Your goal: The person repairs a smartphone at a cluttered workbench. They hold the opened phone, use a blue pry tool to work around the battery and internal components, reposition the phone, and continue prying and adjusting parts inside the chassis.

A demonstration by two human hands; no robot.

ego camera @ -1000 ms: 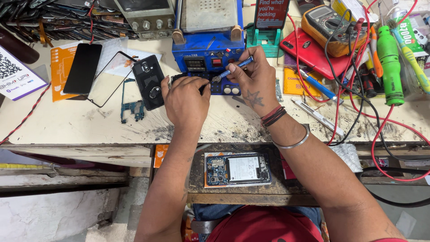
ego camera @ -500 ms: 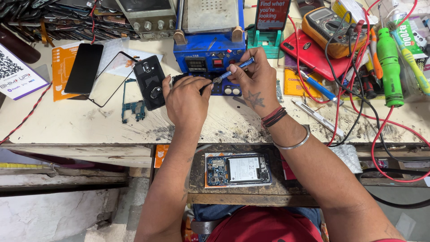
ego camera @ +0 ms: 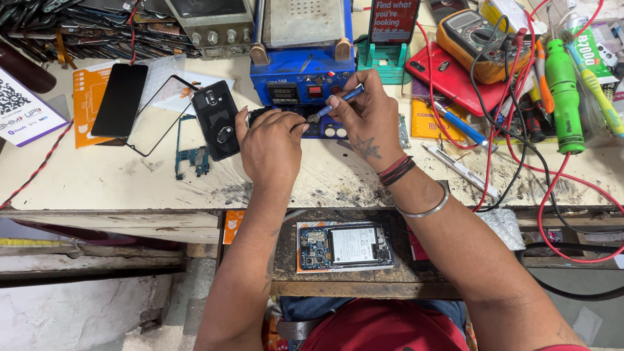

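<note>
The desk (ego camera: 130, 182) is crowded along its back, and the blue heating station (ego camera: 302, 71) serves as the landmark. In front of it, the left hand (ego camera: 272, 146) lies cupped over a small dark part (ego camera: 255, 117), fingers closed around it and pressing it down. The right hand (ego camera: 365, 120), just right of the station's front panel, pinches a blue-handled tool (ego camera: 338, 101), whose tip meets the part at the left fingertips.

A slip looks likely: the tip works right against the holding fingers and could jab them or skid off the part. Red and black leads (ego camera: 513, 149) trail right of the station, close to the right wrist, and could snag. Left of it, a black phone back (ego camera: 216, 120) and a loose circuit board (ego camera: 190, 159) hem in that side. Bare room lies only toward the front edge.
</note>
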